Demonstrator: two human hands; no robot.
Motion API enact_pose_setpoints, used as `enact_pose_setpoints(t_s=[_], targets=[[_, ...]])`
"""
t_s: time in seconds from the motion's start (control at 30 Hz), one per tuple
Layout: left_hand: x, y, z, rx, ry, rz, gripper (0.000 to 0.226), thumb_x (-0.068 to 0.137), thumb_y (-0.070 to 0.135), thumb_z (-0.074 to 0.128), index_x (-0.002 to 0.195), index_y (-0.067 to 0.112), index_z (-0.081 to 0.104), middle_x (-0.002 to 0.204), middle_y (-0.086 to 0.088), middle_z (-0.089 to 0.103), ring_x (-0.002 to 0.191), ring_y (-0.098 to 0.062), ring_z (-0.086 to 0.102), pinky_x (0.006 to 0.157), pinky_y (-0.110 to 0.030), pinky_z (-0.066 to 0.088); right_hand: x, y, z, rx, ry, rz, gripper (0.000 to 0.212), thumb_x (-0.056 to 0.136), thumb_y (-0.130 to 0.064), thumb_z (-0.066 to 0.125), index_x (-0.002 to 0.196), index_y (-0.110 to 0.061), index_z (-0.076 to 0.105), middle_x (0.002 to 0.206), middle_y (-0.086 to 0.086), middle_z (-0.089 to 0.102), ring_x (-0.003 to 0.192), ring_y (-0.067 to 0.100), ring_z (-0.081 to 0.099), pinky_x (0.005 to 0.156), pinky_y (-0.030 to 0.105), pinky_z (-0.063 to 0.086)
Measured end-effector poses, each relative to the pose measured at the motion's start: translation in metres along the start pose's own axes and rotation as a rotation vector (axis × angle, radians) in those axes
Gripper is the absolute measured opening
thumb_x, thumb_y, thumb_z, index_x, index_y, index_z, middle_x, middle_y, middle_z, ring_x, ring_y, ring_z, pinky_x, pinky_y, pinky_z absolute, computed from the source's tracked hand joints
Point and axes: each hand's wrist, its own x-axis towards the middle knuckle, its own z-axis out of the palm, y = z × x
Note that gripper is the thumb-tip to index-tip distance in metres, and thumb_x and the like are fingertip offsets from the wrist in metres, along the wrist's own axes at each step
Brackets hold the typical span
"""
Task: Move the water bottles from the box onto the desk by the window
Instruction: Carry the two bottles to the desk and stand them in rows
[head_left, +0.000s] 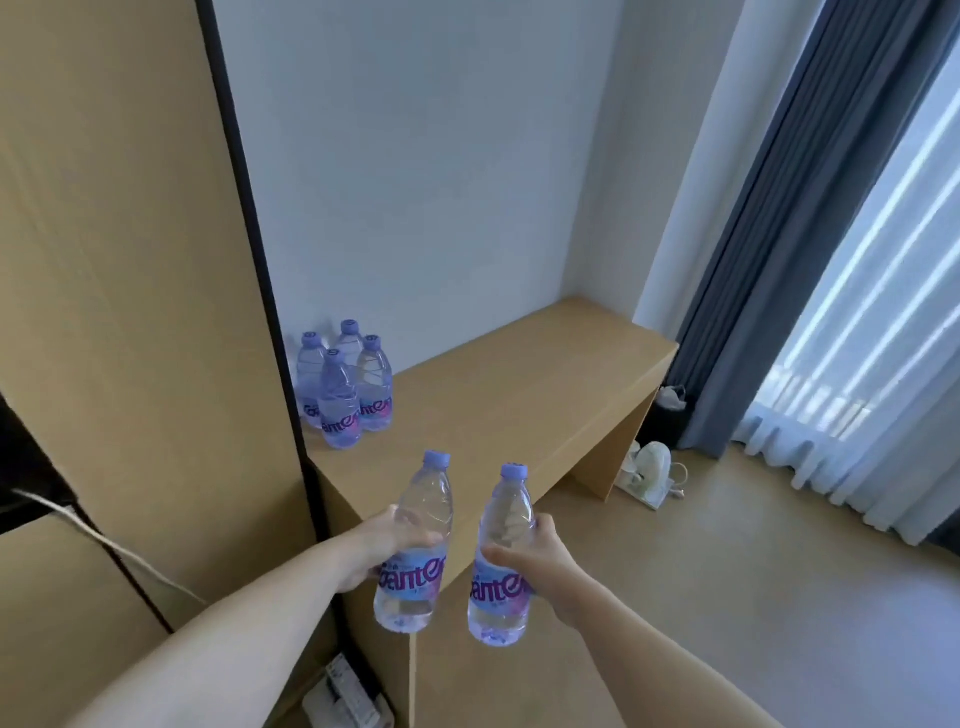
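My left hand (382, 545) grips a clear water bottle (418, 525) with a purple cap and purple label, held upright above the desk's near corner. My right hand (535, 558) grips a second, matching bottle (501, 597) just to the right of the first. The light wooden desk (519, 395) stretches from the wardrobe to the window. Several more bottles (343, 387) stand grouped at the desk's far left corner, against the wall. The box is out of view.
A tall wooden wardrobe (130, 286) with a black edge rises on the left. Grey and white curtains (831, 260) hang on the right. A white appliance with a cable (649, 467) lies on the floor under the desk's end. Papers (345, 699) lie low by the wardrobe.
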Motion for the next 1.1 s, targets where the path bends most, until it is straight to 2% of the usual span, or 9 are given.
enact_pose_setpoints(t_s=[0.07, 0.17, 0.23, 0.4, 0.63, 0.73, 0.87, 0.97, 1.1], targets=[[0.024, 0.008, -0.020, 0.001, -0.008, -0.005, 0.088, 0.051, 0.047, 0.081, 0.128, 0.030, 0.042, 0.122, 0.000, 0.062, 0.113, -0.020, 0.058, 0.102, -0.043, 0.045, 0.034, -0.022, 0.005, -0.080, -0.013, 0.016, 0.075, 0.055, -0.045, 0.075, 0.116, -0.020, 0.038, 0.111, 0.001, 0.059, 0.099, 0.019, 0.064, 0.093, 0.041, 0.054], [0.060, 0.023, -0.048, -0.061, 0.057, -0.007, 0.091, 0.061, 0.036, 0.081, 0.138, 0.028, 0.034, 0.127, 0.001, 0.058, 0.118, -0.019, 0.054, 0.097, -0.035, 0.045, 0.088, -0.052, 0.012, -0.130, -0.048, -0.024, 0.069, 0.067, -0.034, 0.072, 0.122, -0.009, 0.040, 0.106, -0.005, 0.055, 0.102, 0.033, 0.062, 0.095, 0.048, 0.051], [0.082, 0.027, -0.067, -0.081, 0.106, -0.018, 0.088, 0.071, 0.029, 0.081, 0.142, 0.026, 0.031, 0.130, 0.001, 0.056, 0.120, -0.019, 0.051, 0.093, -0.031, 0.043, 0.120, -0.069, 0.014, -0.167, -0.088, -0.044, 0.068, 0.064, -0.033, 0.077, 0.118, -0.015, 0.041, 0.113, 0.001, 0.057, 0.104, 0.025, 0.062, 0.093, 0.042, 0.053], [0.112, 0.040, -0.105, -0.088, 0.199, -0.020, 0.067, 0.079, 0.019, 0.077, 0.132, 0.026, 0.037, 0.126, 0.006, 0.054, 0.118, -0.015, 0.047, 0.097, -0.027, 0.039, 0.186, -0.103, 0.026, -0.221, -0.187, -0.154, 0.053, 0.075, -0.012, 0.078, 0.115, -0.016, 0.042, 0.114, 0.005, 0.059, 0.095, 0.011, 0.061, 0.069, 0.018, 0.049], [0.133, 0.039, -0.129, -0.197, 0.363, 0.034, 0.067, 0.075, 0.004, 0.077, 0.129, 0.025, 0.042, 0.105, 0.012, 0.059, 0.105, -0.008, 0.052, 0.090, -0.020, 0.039, 0.236, -0.126, 0.057, -0.297, -0.289, -0.246, 0.059, 0.073, -0.006, 0.078, 0.120, -0.020, 0.045, 0.112, -0.003, 0.060, 0.094, 0.001, 0.058, 0.070, 0.013, 0.048], [0.139, 0.039, -0.133, -0.203, 0.464, 0.046, 0.062, 0.071, 0.005, 0.080, 0.118, 0.029, 0.049, 0.119, 0.001, 0.059, 0.113, -0.014, 0.054, 0.091, -0.025, 0.043, 0.252, -0.138, 0.067, -0.343, -0.336, -0.286, 0.065, 0.067, -0.011, 0.080, 0.122, -0.021, 0.047, 0.115, -0.002, 0.060, 0.099, 0.008, 0.061, 0.073, 0.019, 0.051], [0.144, 0.035, -0.137, -0.146, 0.551, 0.041, 0.065, 0.056, 0.017, 0.082, 0.114, 0.029, 0.056, 0.124, -0.005, 0.055, 0.112, -0.018, 0.057, 0.096, -0.032, 0.049, 0.271, -0.147, 0.075, -0.384, -0.412, -0.320, 0.077, 0.049, -0.030, 0.079, 0.120, -0.026, 0.051, 0.116, -0.006, 0.064, 0.105, 0.014, 0.064, 0.088, 0.038, 0.057], [0.150, 0.031, -0.137, -0.120, 0.598, 0.027, 0.079, 0.051, 0.022, 0.082, 0.124, 0.022, 0.053, 0.124, -0.004, 0.055, 0.110, -0.016, 0.059, 0.097, -0.037, 0.051, 0.286, -0.155, 0.076, -0.472, -0.462, -0.366, 0.070, 0.055, -0.025, 0.077, 0.120, -0.031, 0.052, 0.112, -0.010, 0.066, 0.103, 0.014, 0.064, 0.090, 0.042, 0.056], [0.152, 0.035, -0.132, -0.169, 0.705, -0.002, 0.066, 0.069, 0.004, 0.080, 0.120, 0.016, 0.041, 0.112, 0.001, 0.056, 0.107, -0.015, 0.057, 0.091, -0.028, 0.049, 0.299, -0.166, 0.077, -0.606, -0.522, -0.459, 0.067, 0.068, -0.015, 0.070, 0.129, -0.031, 0.048, 0.113, -0.010, 0.065, 0.102, 0.014, 0.063, 0.090, 0.040, 0.055]])
